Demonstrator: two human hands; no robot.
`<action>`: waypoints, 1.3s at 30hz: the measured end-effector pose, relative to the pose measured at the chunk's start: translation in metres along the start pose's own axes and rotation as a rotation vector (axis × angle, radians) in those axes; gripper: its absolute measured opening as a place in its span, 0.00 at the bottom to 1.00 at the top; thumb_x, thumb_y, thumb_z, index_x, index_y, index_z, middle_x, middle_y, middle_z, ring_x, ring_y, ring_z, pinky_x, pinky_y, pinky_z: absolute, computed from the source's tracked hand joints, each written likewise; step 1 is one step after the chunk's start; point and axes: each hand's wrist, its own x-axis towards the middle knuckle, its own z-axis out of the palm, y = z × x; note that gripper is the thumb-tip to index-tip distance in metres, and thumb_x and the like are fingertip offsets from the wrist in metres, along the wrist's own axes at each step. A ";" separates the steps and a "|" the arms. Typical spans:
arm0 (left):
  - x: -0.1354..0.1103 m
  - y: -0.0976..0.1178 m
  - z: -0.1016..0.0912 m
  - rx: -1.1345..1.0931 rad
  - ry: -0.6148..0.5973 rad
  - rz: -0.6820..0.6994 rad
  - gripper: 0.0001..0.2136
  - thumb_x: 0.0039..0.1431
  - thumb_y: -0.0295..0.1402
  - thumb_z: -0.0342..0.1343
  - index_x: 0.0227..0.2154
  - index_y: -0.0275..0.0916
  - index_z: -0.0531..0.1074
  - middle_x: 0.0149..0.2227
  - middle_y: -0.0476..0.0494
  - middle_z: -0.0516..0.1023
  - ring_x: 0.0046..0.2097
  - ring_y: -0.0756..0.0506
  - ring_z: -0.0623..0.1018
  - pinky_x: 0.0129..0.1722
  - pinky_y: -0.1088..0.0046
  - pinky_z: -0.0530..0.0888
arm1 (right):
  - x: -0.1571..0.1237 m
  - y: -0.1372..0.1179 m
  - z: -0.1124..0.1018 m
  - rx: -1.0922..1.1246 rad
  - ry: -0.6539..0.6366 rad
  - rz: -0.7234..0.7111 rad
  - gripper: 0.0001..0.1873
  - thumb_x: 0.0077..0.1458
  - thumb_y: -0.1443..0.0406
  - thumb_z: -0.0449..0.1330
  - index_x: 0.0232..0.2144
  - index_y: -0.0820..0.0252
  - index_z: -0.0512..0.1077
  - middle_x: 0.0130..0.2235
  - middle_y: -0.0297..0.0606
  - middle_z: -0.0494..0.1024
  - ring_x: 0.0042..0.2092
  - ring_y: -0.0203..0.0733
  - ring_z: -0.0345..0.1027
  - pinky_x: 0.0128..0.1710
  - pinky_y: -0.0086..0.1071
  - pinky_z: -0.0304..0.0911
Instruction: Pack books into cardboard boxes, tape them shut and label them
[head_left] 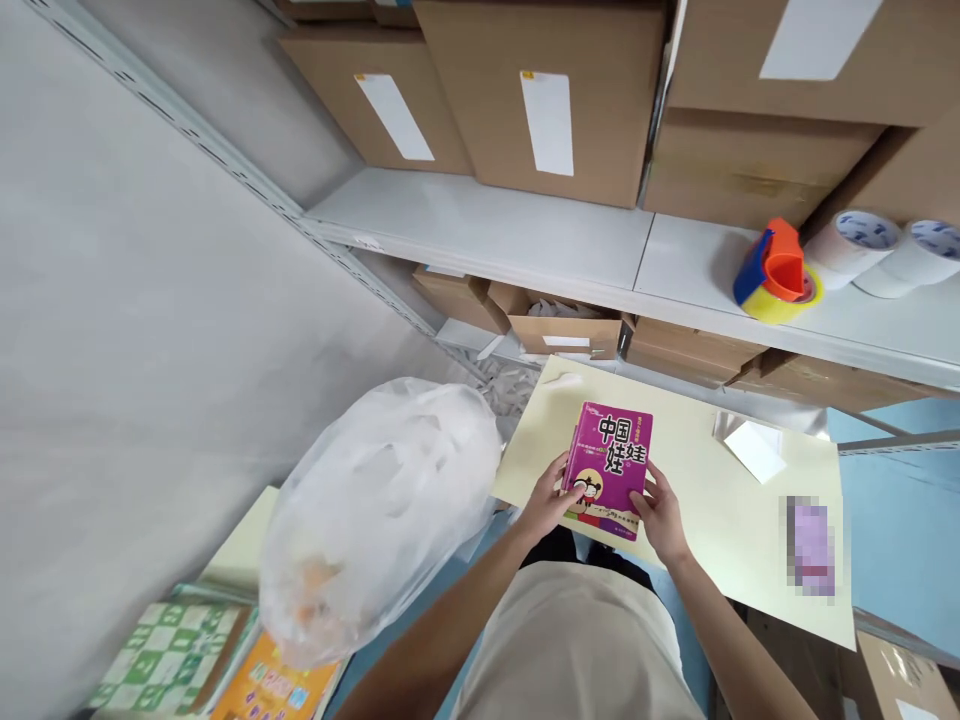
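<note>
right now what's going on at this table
A person grips a purple book by its two sides, left hand and right hand, at the near edge of a pale yellow table. A full white plastic bag sits to the left. On the shelf behind are cardboard boxes and a tape dispenser.

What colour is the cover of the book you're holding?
Magenta-pink, with black characters on white; the book shows best in the head view.
</note>
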 end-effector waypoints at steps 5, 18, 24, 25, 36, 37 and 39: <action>0.060 -0.015 -0.022 0.016 -0.048 -0.039 0.32 0.47 0.42 0.67 0.56 0.40 0.68 0.52 0.37 0.78 0.53 0.35 0.78 0.51 0.57 0.77 | 0.043 0.041 0.028 -0.024 0.104 0.045 0.48 0.44 0.52 0.70 0.64 0.56 0.57 0.49 0.46 0.80 0.47 0.54 0.77 0.44 0.50 0.76; 0.188 -0.033 -0.103 0.467 0.040 0.165 0.33 0.48 0.35 0.63 0.60 0.41 0.66 0.53 0.41 0.77 0.53 0.38 0.74 0.56 0.59 0.69 | 0.177 0.070 0.085 -0.424 0.243 0.088 0.38 0.49 0.61 0.59 0.63 0.56 0.61 0.51 0.43 0.75 0.48 0.48 0.73 0.44 0.44 0.75; 0.191 -0.034 -0.123 0.537 0.106 0.117 0.33 0.49 0.35 0.61 0.60 0.43 0.65 0.50 0.45 0.78 0.55 0.38 0.70 0.59 0.60 0.64 | 0.201 0.069 0.101 -0.734 0.209 0.047 0.33 0.50 0.68 0.56 0.60 0.55 0.66 0.45 0.42 0.76 0.42 0.46 0.73 0.43 0.43 0.75; 0.191 -0.033 -0.124 0.518 0.105 0.107 0.32 0.48 0.35 0.62 0.60 0.43 0.66 0.50 0.45 0.78 0.55 0.38 0.69 0.59 0.60 0.64 | 0.202 0.069 0.102 -0.735 0.218 0.040 0.33 0.50 0.68 0.57 0.60 0.55 0.67 0.45 0.42 0.76 0.41 0.46 0.73 0.42 0.43 0.75; 0.186 -0.021 -0.122 0.489 0.111 0.024 0.34 0.48 0.34 0.63 0.61 0.44 0.65 0.49 0.43 0.78 0.59 0.35 0.67 0.62 0.58 0.61 | 0.199 0.064 0.107 -0.638 0.279 0.077 0.35 0.48 0.65 0.60 0.60 0.56 0.66 0.44 0.41 0.78 0.42 0.46 0.73 0.43 0.44 0.75; 0.185 -0.019 -0.121 0.512 0.110 0.011 0.34 0.49 0.34 0.63 0.61 0.44 0.64 0.52 0.42 0.77 0.60 0.35 0.67 0.62 0.57 0.61 | 0.197 0.061 0.109 -0.623 0.290 0.082 0.35 0.48 0.64 0.61 0.60 0.57 0.66 0.44 0.42 0.77 0.41 0.46 0.73 0.42 0.44 0.75; 0.181 -0.014 -0.118 0.556 0.133 -0.015 0.36 0.48 0.35 0.64 0.62 0.42 0.63 0.59 0.38 0.72 0.63 0.32 0.64 0.62 0.53 0.61 | 0.189 0.049 0.111 -0.603 0.319 0.058 0.35 0.47 0.61 0.62 0.59 0.60 0.67 0.45 0.45 0.77 0.38 0.45 0.73 0.41 0.45 0.74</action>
